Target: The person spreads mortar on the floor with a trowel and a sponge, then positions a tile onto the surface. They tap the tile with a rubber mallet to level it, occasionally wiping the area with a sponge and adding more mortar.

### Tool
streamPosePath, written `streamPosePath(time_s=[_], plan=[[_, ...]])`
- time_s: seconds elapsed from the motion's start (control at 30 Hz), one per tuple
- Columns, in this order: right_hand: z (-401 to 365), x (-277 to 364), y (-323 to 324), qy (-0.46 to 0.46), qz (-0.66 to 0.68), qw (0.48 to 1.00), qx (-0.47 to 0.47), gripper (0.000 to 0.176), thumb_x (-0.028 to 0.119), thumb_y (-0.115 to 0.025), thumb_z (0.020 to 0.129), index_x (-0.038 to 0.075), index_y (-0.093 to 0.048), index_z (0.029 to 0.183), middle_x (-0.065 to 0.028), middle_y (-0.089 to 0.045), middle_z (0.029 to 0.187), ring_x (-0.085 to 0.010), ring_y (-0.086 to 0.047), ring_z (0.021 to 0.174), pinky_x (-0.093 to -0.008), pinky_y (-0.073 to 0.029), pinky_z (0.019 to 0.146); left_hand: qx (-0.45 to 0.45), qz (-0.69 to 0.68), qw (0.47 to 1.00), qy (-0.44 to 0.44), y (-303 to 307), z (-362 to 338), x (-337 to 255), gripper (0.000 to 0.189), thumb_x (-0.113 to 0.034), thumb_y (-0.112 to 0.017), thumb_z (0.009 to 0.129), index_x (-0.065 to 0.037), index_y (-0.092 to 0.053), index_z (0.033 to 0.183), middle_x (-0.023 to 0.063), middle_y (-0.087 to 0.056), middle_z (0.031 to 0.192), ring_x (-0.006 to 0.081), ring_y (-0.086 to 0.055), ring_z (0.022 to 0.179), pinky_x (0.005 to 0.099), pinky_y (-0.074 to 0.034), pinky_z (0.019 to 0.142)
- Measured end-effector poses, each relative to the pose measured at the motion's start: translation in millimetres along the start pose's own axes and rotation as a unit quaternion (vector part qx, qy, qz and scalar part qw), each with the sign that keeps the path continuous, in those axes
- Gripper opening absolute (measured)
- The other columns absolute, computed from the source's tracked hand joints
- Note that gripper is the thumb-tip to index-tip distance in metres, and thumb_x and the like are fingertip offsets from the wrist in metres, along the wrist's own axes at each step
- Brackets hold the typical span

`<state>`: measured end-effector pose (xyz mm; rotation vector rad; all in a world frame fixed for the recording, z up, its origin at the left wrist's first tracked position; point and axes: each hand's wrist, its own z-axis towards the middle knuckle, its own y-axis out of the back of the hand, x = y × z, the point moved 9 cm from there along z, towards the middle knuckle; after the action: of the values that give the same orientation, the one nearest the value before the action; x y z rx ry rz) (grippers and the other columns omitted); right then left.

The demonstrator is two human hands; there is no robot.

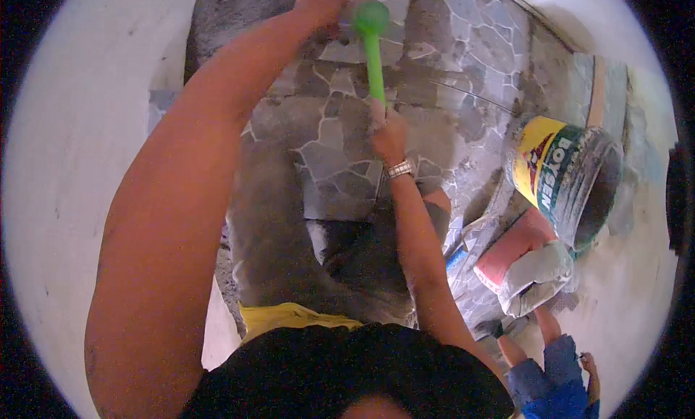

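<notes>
Green mallet over the stone paving, left hand beside it

Nearest is the wearer's black shirt (311, 368), a yellow cloth (289, 315) showing beyond its hem. The right hand (389, 138), below a pale metal-banded wristwatch (399, 168), is wrapped around the bright green mallet (375, 64) low on its handle, probably for swing. The mallet's blurred round head lies over irregular grey stone paving (337, 166) with pale joints. Just left of it, the left hand (318, 3) reaches out, fingers seemingly spread, perhaps for steadying; blur hides whether it presses down.

To the right, a yellow-and-green plastic bucket (539, 158), standing or tipped I cannot tell, sits near a red-and-white sack (517, 249), perhaps for easy reach. Farther off is another person in blue shorts (561, 361).
</notes>
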<state>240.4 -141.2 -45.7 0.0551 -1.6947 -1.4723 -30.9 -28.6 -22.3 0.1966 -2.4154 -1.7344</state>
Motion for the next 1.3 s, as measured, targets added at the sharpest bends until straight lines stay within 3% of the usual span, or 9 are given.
streamPosePath(time_s=[0.17,0.37,0.47,0.67,0.77,0.97,1.07,1.17,1.3], plan=[[25,28,49,-0.208,0.213,0.954,0.014,0.040,0.037,-0.043,0.097,0.001,-0.055,0.084,-0.0179,-0.054,0.067,-0.0339,-0.053,0.060,-0.0432,-0.038,0.054,0.012,-0.003,1.000,0.027,-18,6,4,0.109,-0.055,-0.080,0.061,-0.028,-0.019,0.148,0.0058,-0.020,0.154,0.0526,-0.019,0.135,0.0815,-0.014,0.095],[30,5,24,-0.078,0.086,0.993,0.011,0.050,0.045,-0.045,0.093,-0.002,-0.059,0.093,-0.0251,-0.060,0.068,-0.0422,-0.058,0.062,-0.0501,-0.043,0.054,0.025,0.039,0.998,0.043,-8,4,-1,0.112,-0.059,-0.078,0.059,-0.027,-0.018,0.148,0.0080,-0.016,0.155,0.0526,-0.017,0.136,0.0817,-0.013,0.095],[31,1,28,-0.219,0.210,0.952,0.039,0.048,0.044,-0.048,0.093,-0.003,-0.059,0.092,-0.0255,-0.059,0.067,-0.0436,-0.057,0.061,-0.0507,-0.043,0.055,0.059,0.067,0.995,0.047,-3,1,-5,0.115,-0.061,-0.078,0.058,-0.026,-0.017,0.149,0.0086,-0.015,0.156,0.0520,-0.016,0.136,0.0811,-0.012,0.096],[36,-6,15,-0.067,0.119,0.991,-0.010,0.046,0.042,-0.048,0.093,-0.003,-0.059,0.090,-0.0265,-0.059,0.069,-0.0454,-0.057,0.063,-0.0523,-0.043,0.056,0.020,0.023,0.998,0.064,-2,0,-2,0.108,-0.048,-0.082,0.060,-0.024,-0.023,0.148,0.0079,-0.018,0.155,0.0493,-0.018,0.137,0.0787,-0.011,0.099],[27,-9,16,-0.210,0.222,0.952,0.024,0.045,0.041,-0.048,0.093,-0.002,-0.059,0.089,-0.0268,-0.060,0.070,-0.0463,-0.057,0.065,-0.0529,-0.043,0.057,0.040,0.022,0.998,0.053,-2,-5,-3,0.107,-0.050,-0.080,0.061,-0.024,-0.022,0.148,0.0085,-0.017,0.155,0.0493,-0.017,0.137,0.0787,-0.011,0.099],[22,-5,20,-0.121,0.145,0.982,0.025,0.044,0.040,-0.046,0.094,-0.003,-0.058,0.094,-0.0267,-0.060,0.071,-0.0444,-0.058,0.066,-0.0523,-0.045,0.060,0.027,0.042,0.997,0.062,1,0,-5,0.106,-0.053,-0.077,0.063,-0.023,-0.022,0.149,0.0091,-0.018,0.155,0.0501,-0.018,0.137,0.0778,-0.011,0.099],[8,6,31,-0.210,0.222,0.951,0.046,0.041,0.037,-0.044,0.096,-0.002,-0.057,0.097,-0.0256,-0.061,0.074,-0.0435,-0.058,0.065,-0.0527,-0.045,0.059,0.023,0.044,0.998,0.049,-3,-5,-6,0.106,-0.051,-0.078,0.063,-0.022,-0.021,0.149,0.0090,-0.018,0.155,0.0504,-0.018,0.137,0.0778,-0.011,0.100],[8,11,19,0.009,-0.018,0.999,0.029,0.035,0.032,-0.044,0.096,0.000,-0.058,0.097,-0.0249,-0.061,0.077,-0.0424,-0.057,0.062,-0.0528,-0.044,0.058,0.038,0.030,0.997,0.057,5,-6,-9,0.104,-0.049,-0.078,0.065,-0.021,-0.021,0.148,0.0097,-0.017,0.155,0.0501,-0.018,0.137,0.0778,-0.010,0.100],[11,5,22,-0.039,0.085,0.996,0.011,0.025,0.024,-0.047,0.095,0.003,-0.058,0.100,-0.0222,-0.060,0.075,-0.0412,-0.057,0.063,-0.0536,-0.043,0.057,0.039,0.037,0.997,0.062,-8,1,-4,0.109,-0.052,-0.079,0.061,-0.022,-0.020,0.148,0.0095,-0.017,0.155,0.0507,-0.017,0.137,0.0791,-0.009,0.098]])
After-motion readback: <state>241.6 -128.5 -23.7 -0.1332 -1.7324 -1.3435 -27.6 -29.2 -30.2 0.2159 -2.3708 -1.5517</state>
